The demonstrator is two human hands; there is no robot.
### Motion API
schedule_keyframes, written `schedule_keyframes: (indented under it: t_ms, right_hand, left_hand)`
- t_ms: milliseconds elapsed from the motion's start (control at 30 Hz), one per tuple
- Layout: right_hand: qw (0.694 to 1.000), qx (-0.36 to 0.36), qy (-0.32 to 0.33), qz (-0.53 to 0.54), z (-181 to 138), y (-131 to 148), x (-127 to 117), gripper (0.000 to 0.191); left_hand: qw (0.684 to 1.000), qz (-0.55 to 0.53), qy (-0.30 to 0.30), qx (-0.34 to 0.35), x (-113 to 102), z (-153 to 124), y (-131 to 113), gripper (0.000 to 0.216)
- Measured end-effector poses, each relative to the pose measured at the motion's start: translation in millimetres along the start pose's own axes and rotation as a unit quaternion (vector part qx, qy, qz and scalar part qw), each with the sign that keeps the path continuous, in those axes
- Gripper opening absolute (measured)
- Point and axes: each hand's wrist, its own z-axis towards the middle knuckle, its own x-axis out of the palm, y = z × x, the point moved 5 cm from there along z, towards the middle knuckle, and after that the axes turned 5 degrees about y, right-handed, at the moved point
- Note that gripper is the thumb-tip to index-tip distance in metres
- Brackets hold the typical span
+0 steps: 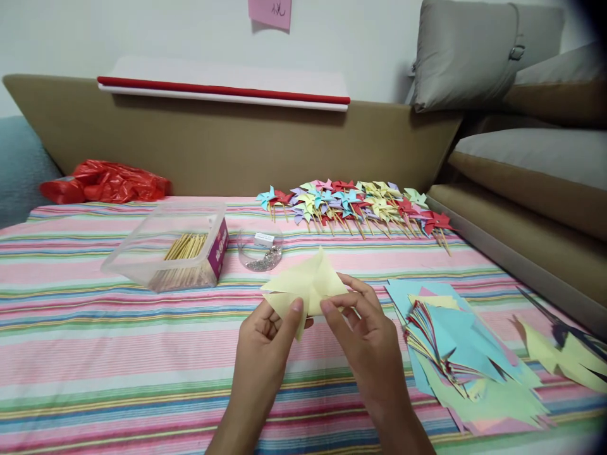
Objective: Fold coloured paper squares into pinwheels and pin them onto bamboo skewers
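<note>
A pale yellow sheet of paper (303, 278) with slits cut into it is held up above the striped cloth. My left hand (270, 328) pinches its lower left part, with the thumb on the front face. On the other side, my right hand (363, 322) grips the right edge between thumb and fingers. The paper's points stick out to the top, left and bottom. Beyond the hands, a round clear container (260, 249) holds small metal pieces and a little white box.
A clear plastic bin (137, 253) with wooden sticks stands to the left. Finished paper pinwheels (351, 205) lie at the back. Stacked cut paper (469, 347), scissors (562, 325) and another cut yellow sheet (564, 360) are at right. A red plastic bag (107, 181) sits far left.
</note>
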Motion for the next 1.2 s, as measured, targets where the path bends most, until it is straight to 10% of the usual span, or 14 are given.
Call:
schedule_keyframes:
  t_ms: [1067, 1200]
  right_hand:
    - [0.999, -0.026, -0.034, 0.025, -6.8, 4.6, 11.0, 0.015]
    - [0.988, 0.05, -0.022, 0.145, -3.0, -1.8, 1.7, 0.043]
  left_hand:
    - [0.998, -0.003, -0.056, -0.004, -2.1, -1.0, 0.8, 0.029]
    - [1.0, 0.009, -0.011, 0.007, -3.5, 1.4, -7.7, 0.025]
